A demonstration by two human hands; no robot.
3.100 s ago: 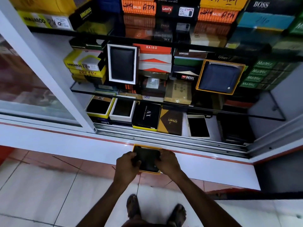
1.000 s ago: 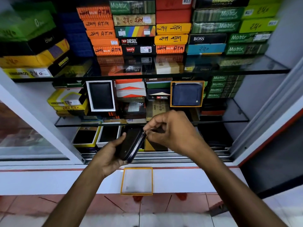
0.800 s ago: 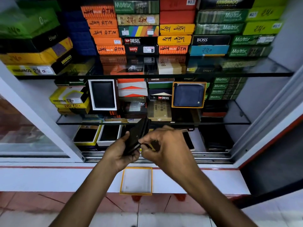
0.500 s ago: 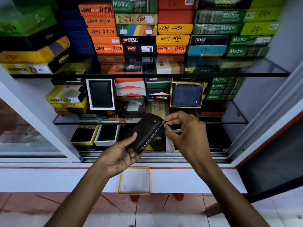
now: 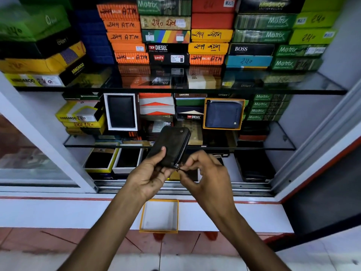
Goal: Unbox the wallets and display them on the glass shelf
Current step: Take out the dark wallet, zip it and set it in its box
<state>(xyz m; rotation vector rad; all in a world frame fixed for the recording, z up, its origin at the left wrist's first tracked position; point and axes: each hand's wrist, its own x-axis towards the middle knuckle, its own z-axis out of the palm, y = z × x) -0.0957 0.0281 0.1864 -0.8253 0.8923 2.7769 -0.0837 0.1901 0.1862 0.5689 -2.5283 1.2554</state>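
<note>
A dark zip-around wallet (image 5: 171, 144) is held up in front of the cabinet, tilted, zipper edge to the right. My left hand (image 5: 148, 177) grips its lower end from below, thumb on the face. My right hand (image 5: 205, 173) pinches the zipper pull at the wallet's lower corner. The wallet's empty yellow-rimmed box (image 5: 159, 216) lies on the white sill below my hands. On the middle glass shelf (image 5: 277, 148) a black wallet in a white box (image 5: 121, 111) and a blue wallet in a yellow box (image 5: 223, 114) stand upright on display.
Stacks of coloured wallet boxes (image 5: 195, 34) fill the top glass shelf (image 5: 322, 91). Open boxes with dark wallets (image 5: 115, 160) lie on the cabinet floor. A sliding glass door (image 5: 29, 153) covers the left. The sill (image 5: 48, 212) ends at a tiled floor.
The wallet came out of its box, which now lies empty on the sill. Since half a second ago my right hand has drawn the zipper pull from the wallet's upper edge down to its lower corner.
</note>
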